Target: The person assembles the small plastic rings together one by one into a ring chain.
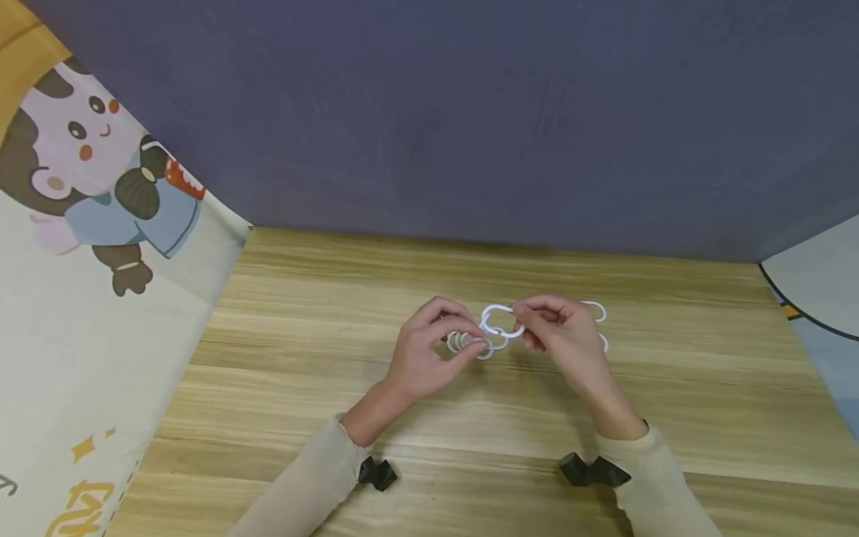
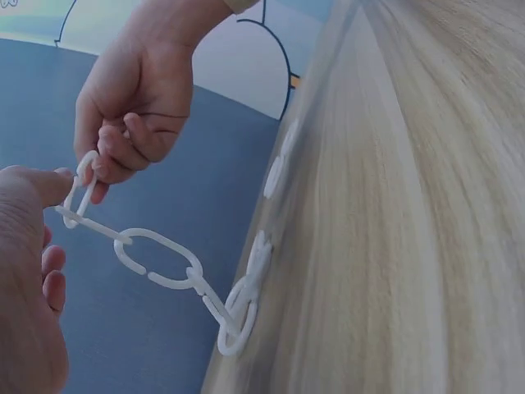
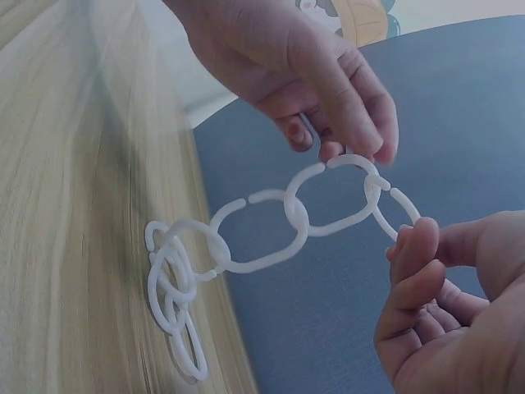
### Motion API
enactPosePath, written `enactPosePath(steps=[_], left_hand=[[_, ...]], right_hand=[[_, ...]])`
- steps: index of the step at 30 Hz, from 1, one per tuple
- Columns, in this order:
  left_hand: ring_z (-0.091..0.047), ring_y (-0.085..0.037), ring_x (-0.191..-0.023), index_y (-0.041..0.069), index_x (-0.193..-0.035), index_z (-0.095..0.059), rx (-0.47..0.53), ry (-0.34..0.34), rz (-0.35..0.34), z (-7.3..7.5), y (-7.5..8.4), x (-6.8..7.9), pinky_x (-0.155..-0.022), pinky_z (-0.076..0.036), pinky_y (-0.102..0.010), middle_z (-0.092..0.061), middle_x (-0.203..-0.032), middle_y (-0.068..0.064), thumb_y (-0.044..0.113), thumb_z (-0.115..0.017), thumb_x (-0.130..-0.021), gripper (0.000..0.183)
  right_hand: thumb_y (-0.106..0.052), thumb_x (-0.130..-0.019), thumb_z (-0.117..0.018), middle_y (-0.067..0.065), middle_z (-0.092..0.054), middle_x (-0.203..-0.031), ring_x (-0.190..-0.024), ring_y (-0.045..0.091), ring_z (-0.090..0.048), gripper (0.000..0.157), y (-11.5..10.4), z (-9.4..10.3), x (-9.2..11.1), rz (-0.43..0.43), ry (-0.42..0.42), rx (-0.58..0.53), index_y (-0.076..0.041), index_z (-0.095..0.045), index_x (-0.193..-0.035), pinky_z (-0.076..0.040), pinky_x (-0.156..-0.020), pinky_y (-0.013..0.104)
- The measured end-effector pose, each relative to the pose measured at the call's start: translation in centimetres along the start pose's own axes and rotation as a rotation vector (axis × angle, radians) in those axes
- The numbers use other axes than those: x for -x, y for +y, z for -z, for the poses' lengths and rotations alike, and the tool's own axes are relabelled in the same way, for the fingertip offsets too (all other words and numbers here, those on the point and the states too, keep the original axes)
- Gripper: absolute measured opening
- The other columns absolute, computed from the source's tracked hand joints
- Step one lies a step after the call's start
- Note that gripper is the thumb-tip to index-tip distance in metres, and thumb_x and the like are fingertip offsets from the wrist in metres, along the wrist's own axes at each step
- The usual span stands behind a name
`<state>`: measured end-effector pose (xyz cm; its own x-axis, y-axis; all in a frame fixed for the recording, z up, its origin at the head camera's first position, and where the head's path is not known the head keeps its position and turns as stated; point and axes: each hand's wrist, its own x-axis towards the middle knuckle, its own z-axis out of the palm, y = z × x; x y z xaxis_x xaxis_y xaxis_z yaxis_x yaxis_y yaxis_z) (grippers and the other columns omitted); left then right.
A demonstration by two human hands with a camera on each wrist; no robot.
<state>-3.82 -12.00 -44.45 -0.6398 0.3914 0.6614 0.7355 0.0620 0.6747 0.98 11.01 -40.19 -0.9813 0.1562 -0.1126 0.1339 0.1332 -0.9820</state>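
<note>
A white chain of oval links hangs between the two hands just over the table. My right hand (image 1: 567, 335) pinches the end link (image 3: 394, 213) between thumb and fingers. With thumb and fingertips, my left hand (image 1: 429, 347) holds the adjoining link (image 3: 332, 230), near the small gap in its side. That end link is hooked through the adjoining one. Farther along, a third link (image 2: 160, 258) slants down, and the rest of the chain (image 3: 172, 287) lies bunched on the tabletop, partly hidden behind my left hand in the head view.
More white links (image 1: 596, 307) lie on the wooden table (image 1: 322, 298) beyond my right hand, partly covered by it. A dark blue-grey panel (image 1: 436, 127) rises along the table's far edge. A printed cartoon wall (image 1: 168, 261) borders the left side.
</note>
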Motion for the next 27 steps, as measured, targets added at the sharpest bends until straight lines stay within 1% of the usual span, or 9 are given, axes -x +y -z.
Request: enactPosePath(steps=[3,11,15,19,22,27], left_hand=[[-0.068,-0.024,-0.101,0.007,-0.101,-0.085,-0.031,0.005,-0.014,-0.14,-0.24,-0.02,-0.082,-0.060,-0.035,-0.071,-0.112,-0.009,0.002,-0.097,-0.081,0.024],[-0.067,-0.024,-0.102,0.008,-0.102,-0.086,-0.047,0.012,0.021,-0.26,-0.69,-0.18,-0.087,-0.059,-0.032,-0.069,-0.119,-0.011,0.003,-0.099,-0.079,0.026],[-0.066,-0.025,-0.102,0.008,-0.102,-0.086,-0.050,0.013,0.033,-0.24,-0.73,-0.15,-0.086,-0.057,-0.033,-0.067,-0.121,-0.012,0.000,-0.097,-0.081,0.025],[-0.066,-0.026,-0.103,0.008,-0.100,-0.086,-0.054,0.012,0.047,-0.21,-0.74,-0.07,-0.085,-0.057,-0.033,-0.066,-0.123,-0.012,-0.003,-0.093,-0.084,0.021],[-0.066,-0.025,-0.103,0.008,-0.098,-0.086,-0.055,0.013,0.056,-0.19,-0.74,-0.01,-0.084,-0.056,-0.033,-0.066,-0.123,-0.011,-0.003,-0.093,-0.084,0.019],[-0.065,-0.022,-0.097,0.007,-0.099,-0.085,-0.051,0.028,0.058,-0.13,-0.72,0.05,-0.076,-0.056,-0.028,-0.067,-0.120,-0.010,-0.001,-0.093,-0.087,0.017]], right_hand=[[-0.012,-0.108,-0.073,-0.002,-0.074,-0.078,-0.064,0.010,-0.064,0.026,-0.10,0.01,-0.04,-0.004,-0.012,0.006,0.013,-0.074,-0.117,-0.054,-0.057,0.022],[-0.011,-0.107,-0.074,0.001,-0.074,-0.076,-0.060,0.011,-0.063,0.026,-0.18,0.07,-0.23,0.006,-0.052,0.013,0.013,-0.075,-0.115,-0.050,-0.053,0.023],[-0.009,-0.107,-0.073,0.003,-0.072,-0.074,-0.059,0.011,-0.062,0.024,-0.06,-0.05,-0.22,0.007,-0.070,0.001,0.015,-0.074,-0.114,-0.048,-0.051,0.023],[-0.008,-0.106,-0.073,0.000,-0.071,-0.073,-0.059,0.009,-0.062,0.024,-0.07,-0.29,-0.16,-0.001,-0.083,0.000,0.015,-0.074,-0.112,-0.048,-0.052,0.022],[-0.008,-0.106,-0.073,-0.002,-0.071,-0.073,-0.059,0.009,-0.062,0.023,-0.06,-0.42,-0.13,-0.006,-0.092,0.002,0.015,-0.074,-0.112,-0.049,-0.053,0.022],[-0.008,-0.107,-0.071,0.000,-0.070,-0.073,-0.061,0.010,-0.063,0.024,0.04,-0.56,-0.08,-0.003,-0.112,0.001,0.015,-0.074,-0.113,-0.051,-0.055,0.024]])
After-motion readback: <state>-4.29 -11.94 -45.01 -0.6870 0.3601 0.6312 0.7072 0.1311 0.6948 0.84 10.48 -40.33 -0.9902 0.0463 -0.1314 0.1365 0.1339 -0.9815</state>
